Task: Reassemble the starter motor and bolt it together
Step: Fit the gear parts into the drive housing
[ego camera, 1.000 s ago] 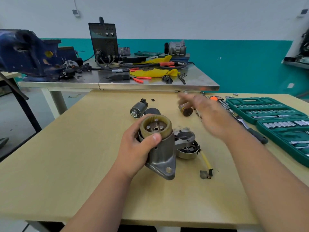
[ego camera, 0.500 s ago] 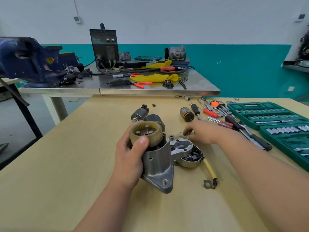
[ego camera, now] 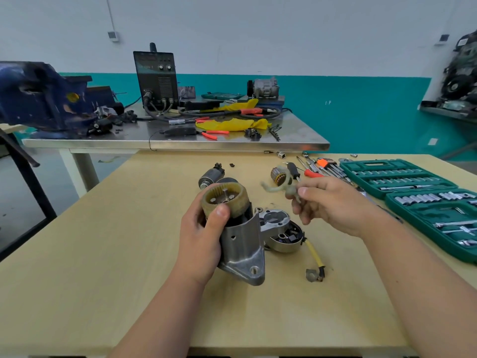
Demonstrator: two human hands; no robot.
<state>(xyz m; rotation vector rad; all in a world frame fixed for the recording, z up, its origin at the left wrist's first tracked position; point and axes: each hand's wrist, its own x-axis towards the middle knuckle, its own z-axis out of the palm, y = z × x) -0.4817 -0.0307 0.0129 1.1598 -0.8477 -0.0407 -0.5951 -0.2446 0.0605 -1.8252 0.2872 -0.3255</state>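
Observation:
My left hand (ego camera: 204,236) grips the silver starter housing (ego camera: 244,249) upright on the wooden table (ego camera: 103,267), thumb against the tan ring gear (ego camera: 227,197) seated on top. My right hand (ego camera: 333,205) pinches a small pale forked part (ego camera: 280,188), blurred, in the air to the right of the gear. An end cap with brushes (ego camera: 284,236) and a yellow lead (ego camera: 315,257) lies behind the housing. A solenoid (ego camera: 211,174) and an armature (ego camera: 280,175) lie farther back.
Two open green socket cases (ego camera: 402,177) (ego camera: 438,218) lie at the right. Screwdrivers and hex keys (ego camera: 315,166) lie near the table's far edge. A steel bench (ego camera: 180,140) behind carries a blue vise (ego camera: 44,96), a black welder (ego camera: 156,78) and yellow cloth.
My right hand reached to the table beside the housing, picked up the small pale part and lifted it. My left hand tilted the housing slightly and kept its grip.

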